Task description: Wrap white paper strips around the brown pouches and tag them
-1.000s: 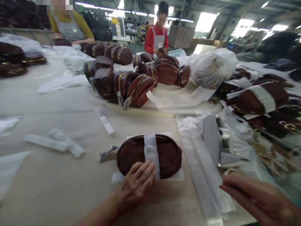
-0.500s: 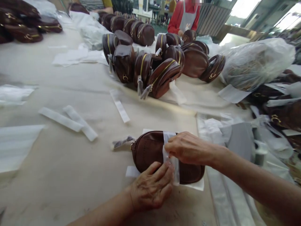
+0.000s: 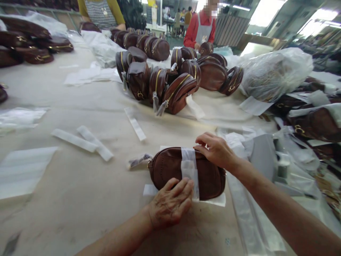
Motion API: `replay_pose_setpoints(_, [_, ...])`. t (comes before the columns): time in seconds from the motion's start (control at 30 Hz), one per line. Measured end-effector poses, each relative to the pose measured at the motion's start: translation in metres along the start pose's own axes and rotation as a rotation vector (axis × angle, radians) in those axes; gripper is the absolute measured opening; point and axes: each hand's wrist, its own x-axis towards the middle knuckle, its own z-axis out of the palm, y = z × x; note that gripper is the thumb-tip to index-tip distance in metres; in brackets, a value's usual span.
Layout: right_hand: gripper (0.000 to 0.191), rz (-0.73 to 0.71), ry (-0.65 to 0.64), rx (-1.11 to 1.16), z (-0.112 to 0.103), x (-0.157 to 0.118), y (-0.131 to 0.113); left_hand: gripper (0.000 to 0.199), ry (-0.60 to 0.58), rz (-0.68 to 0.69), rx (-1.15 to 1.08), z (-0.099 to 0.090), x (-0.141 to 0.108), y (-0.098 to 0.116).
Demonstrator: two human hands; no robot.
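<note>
A dark brown leather bag (image 3: 167, 165) lies flat on white paper (image 3: 220, 201) on the table. A whitish translucent strip (image 3: 189, 164) runs across its middle. My left hand (image 3: 173, 204) rests with fingers spread on the bag's near side and the lower part of the strip. At the far right edge of the bag is my right hand (image 3: 213, 149), its fingers bent and apart, with nothing visible in them. A wrapped zipper pull (image 3: 140, 160) sticks out from the bag's left end.
Loose white strips (image 3: 74, 140) lie to the left. Brown bags (image 3: 181, 92) stand in a group beyond, beside a stuffed plastic bag (image 3: 274, 74). Clear plastic sleeves (image 3: 246, 213) lie at the right. Two people stand across the table.
My right hand has let go of the strip and moved up and right to the bag's far edge. My left hand has stayed on the near side. The view has tilted up slightly.
</note>
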Motion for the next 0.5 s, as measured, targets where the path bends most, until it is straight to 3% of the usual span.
replay_pose_setpoints(0.07, [0.016,-0.211,0.096,0.037,0.006,-0.03,-0.011,0.018,0.007,0.01,0.008,0.001,-0.001,0.0])
replay_pose_setpoints(0.13, [0.023,-0.35,0.096,0.032,0.016,-0.057,-0.023,0.016,0.02,0.025,0.01,0.002,-0.002,0.0])
replay_pose_setpoints(0.3, [0.033,-0.342,0.159,-0.01,0.041,-0.087,-0.033,0.013,0.058,0.016,0.012,0.002,-0.002,0.001])
replay_pose_setpoints(0.5, [0.027,-0.436,0.184,0.024,0.044,-0.091,-0.032,0.008,0.163,-0.038,0.071,0.001,0.001,0.005])
